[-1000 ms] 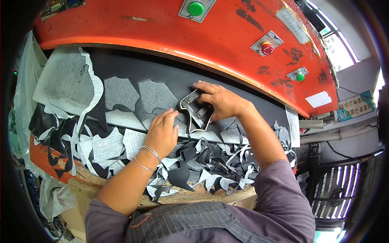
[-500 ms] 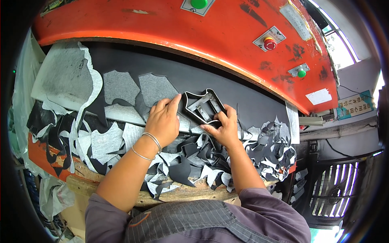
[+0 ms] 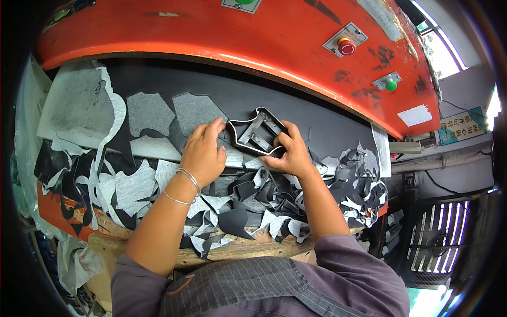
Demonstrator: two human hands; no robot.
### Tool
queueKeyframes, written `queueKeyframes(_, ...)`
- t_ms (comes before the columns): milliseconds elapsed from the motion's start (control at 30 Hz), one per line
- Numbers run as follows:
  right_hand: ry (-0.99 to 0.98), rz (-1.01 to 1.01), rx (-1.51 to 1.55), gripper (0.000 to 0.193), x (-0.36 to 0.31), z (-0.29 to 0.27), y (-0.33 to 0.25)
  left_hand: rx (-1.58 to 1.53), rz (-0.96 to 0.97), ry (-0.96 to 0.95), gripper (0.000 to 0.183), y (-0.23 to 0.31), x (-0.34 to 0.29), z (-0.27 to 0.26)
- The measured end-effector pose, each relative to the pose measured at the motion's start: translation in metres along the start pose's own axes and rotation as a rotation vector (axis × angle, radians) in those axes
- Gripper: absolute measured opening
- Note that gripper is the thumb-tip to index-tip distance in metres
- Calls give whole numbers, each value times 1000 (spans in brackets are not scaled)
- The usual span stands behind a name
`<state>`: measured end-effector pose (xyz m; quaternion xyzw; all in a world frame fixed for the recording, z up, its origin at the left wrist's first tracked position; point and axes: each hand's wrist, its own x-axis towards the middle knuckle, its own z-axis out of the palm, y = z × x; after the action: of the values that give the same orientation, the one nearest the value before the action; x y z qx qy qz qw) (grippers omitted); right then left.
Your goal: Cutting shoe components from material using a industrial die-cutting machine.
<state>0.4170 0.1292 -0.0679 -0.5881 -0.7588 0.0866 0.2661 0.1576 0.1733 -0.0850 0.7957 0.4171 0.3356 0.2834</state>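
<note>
My right hand (image 3: 293, 154) grips the right side of a metal cutting die (image 3: 255, 128), thumb at the near edge and fingers curled over the far edge. The die is an open-framed, angular outline with crossbars inside, over a black sheet (image 3: 327, 122). My left hand (image 3: 203, 152) is just left of the die, its fingers stretched out and together over the sheet and the thumb apart. It holds nothing; whether its fingertips touch the die I cannot tell. Beyond it lie two grey angular shapes, a nearer one (image 3: 196, 112) and one farther left (image 3: 150, 113).
An orange machine beam (image 3: 211, 39) spans the far side, with a red knob (image 3: 346, 46) and green buttons (image 3: 391, 85). Black and grey scraps (image 3: 232, 217) heap along the near wooden edge (image 3: 253, 245), with more scraps (image 3: 359, 185) at right. A thick pale sheet (image 3: 79, 105) lies far left.
The die has shifted slightly left with my right hand, closer to the nearer grey shape. My left hand has also moved slightly, its thumb now farther from the fingers. The whole view has shifted a little.
</note>
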Motion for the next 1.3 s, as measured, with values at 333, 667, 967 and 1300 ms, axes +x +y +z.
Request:
queueKeyframes(333, 23, 21, 29, 44, 6, -1, -1, 36, 30, 25, 54, 3, 11, -3)
queueKeyframes(667, 124, 137, -140, 99, -24, -29, -10, -32, -66, -58, 69, 26, 5, -19)
queueKeyframes(967, 1010, 335, 354, 49, -60, -171, 15, -187, 147, 414, 10, 123, 22, -91)
queueKeyframes(1300, 1375, 208, -271, 65, -69, -240, 11, 230, 385, 404, 21, 187, -40, -114)
